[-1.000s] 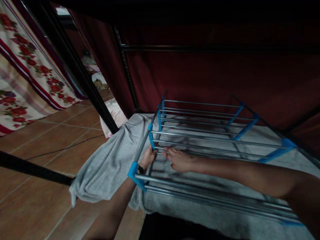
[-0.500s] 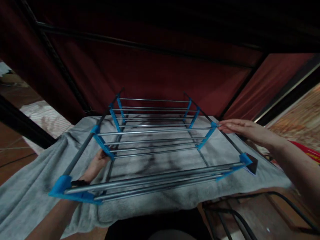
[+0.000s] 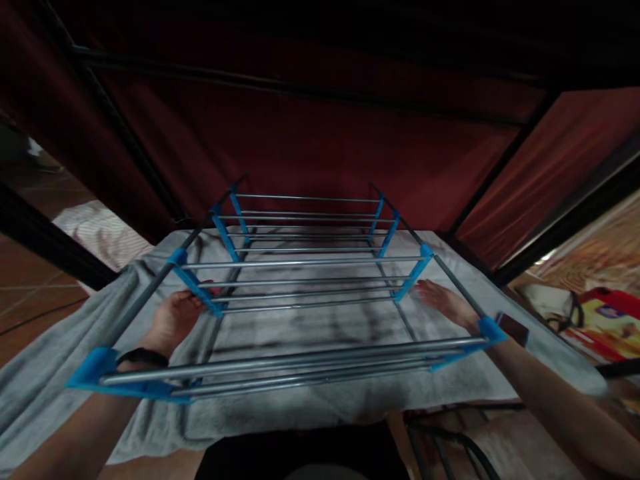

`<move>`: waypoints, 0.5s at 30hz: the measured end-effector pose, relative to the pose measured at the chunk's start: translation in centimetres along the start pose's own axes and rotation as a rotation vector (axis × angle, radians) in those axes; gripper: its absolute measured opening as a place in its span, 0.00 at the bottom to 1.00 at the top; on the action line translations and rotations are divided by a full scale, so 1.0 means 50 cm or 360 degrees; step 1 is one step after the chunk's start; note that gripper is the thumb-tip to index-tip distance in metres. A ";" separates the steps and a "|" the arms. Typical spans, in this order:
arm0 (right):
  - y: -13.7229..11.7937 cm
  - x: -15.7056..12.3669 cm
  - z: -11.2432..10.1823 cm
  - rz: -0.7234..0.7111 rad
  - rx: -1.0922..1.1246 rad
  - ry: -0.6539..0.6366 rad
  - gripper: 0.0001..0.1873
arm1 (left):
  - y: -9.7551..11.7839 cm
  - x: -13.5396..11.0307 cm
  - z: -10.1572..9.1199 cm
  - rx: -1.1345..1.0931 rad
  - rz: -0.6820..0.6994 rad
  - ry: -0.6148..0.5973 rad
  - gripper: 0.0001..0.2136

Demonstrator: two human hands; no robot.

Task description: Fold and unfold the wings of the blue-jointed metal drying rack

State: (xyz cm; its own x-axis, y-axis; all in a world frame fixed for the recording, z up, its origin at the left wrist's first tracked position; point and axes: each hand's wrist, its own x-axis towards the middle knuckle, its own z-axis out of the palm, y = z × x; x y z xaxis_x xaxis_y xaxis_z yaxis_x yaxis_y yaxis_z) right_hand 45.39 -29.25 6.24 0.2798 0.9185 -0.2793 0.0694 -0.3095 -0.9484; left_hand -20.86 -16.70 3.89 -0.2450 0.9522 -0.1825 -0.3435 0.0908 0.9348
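A shoe rack (image 3: 300, 305) of grey metal tubes and blue plastic brackets lies along the grey blanket (image 3: 320, 403), its near end towards me. My left hand (image 3: 175, 319), with a dark band on the wrist, is at the left blue bracket (image 3: 197, 287) of the second tier. Its fingers pass behind that bracket and reddish fingertips show past it. Under the right side tube, my right hand (image 3: 445, 303) reaches inward with fingers stretched out, just short of the right blue bracket (image 3: 415, 273). Nothing is in it.
A dark phone-like object (image 3: 513, 328) lies beside the rack's near right corner. Dark red cloth (image 3: 320, 147) on a black frame hangs behind. At right are a red and yellow package (image 3: 607, 317) and a white object (image 3: 545, 300); a dark metal frame (image 3: 455, 437) stands below.
My right hand has left the top of the right side tube and moved down and inward beneath it. The rack's near left corner sits slightly further left in view; my left hand remains by its bracket.
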 end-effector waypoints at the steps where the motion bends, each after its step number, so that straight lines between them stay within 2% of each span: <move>1: 0.006 0.007 0.009 -0.0073 -0.0035 -0.0065 0.20 | 0.000 0.002 0.002 0.0013 0.0004 -0.0006 0.06; 3: 0.012 0.022 0.021 -0.0148 -0.0099 -0.0208 0.23 | 0.003 0.003 0.008 0.0085 0.0008 -0.0046 0.08; 6: 0.009 0.047 0.031 -0.0079 -0.0158 -0.0301 0.20 | 0.012 0.008 0.024 0.0205 -0.0063 -0.0088 0.17; 11: 0.004 0.075 0.044 0.0017 -0.0101 -0.0295 0.19 | 0.019 0.029 0.042 0.0188 -0.0095 -0.0151 0.22; 15: -0.017 0.058 0.063 0.0037 -0.0130 -0.0315 0.20 | 0.018 0.037 0.037 0.0195 -0.0139 -0.0255 0.25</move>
State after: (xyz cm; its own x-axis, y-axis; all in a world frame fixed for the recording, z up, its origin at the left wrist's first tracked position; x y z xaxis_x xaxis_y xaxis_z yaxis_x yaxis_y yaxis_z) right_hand 43.13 -25.55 5.76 0.0895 0.9389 -0.3324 0.1448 -0.3425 -0.9283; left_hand -19.91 -14.33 4.97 -0.0686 0.9725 -0.2226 -0.2420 0.2003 0.9494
